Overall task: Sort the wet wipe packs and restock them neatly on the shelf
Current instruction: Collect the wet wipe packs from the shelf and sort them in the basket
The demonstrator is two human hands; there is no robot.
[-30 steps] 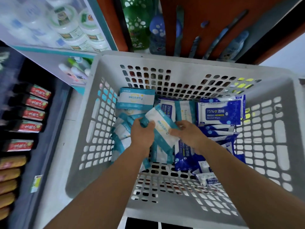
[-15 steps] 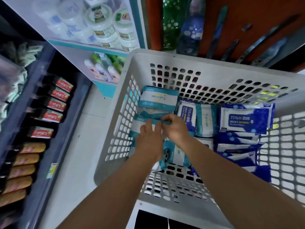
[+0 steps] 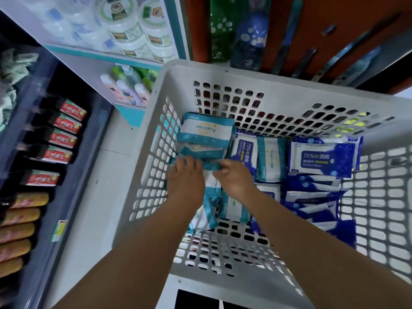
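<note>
Inside the grey basket (image 3: pixel 289 90), left hand (image 3: pixel 186 181) and right hand (image 3: pixel 234 179) now pinch a teal wipe pack (image 3: pixel 210 167) set against the teal stack (image 3: pixel 207 132) a second after lifting it, sorting continuing

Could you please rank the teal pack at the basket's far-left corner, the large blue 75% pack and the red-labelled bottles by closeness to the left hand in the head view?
From the left hand:
1. Teal pack, just beyond the fingers.
2. Red-labelled bottles, left, outside the basket.
3. Blue 75% pack, far right.
</note>
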